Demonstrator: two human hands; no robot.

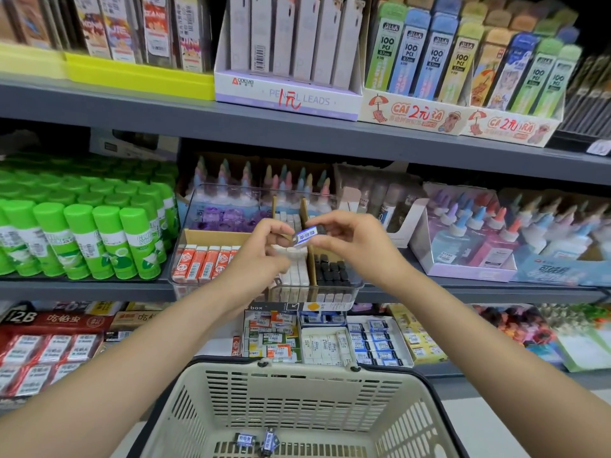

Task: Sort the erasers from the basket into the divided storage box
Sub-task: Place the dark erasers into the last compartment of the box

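Here a blue-and-white sleeved eraser [306, 237] sits between both hands.

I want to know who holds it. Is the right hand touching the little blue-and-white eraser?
Touching. The head view shows the right hand pinching one end of the small blue-and-white wrapped eraser.

- Both hands, left hand [264, 246] and right hand [350, 239], pinch 1 blue-sleeved eraser [305, 235] above the divided storage box [185, 256].
- 2 erasers [258, 441] lie in the near basket [297, 368].
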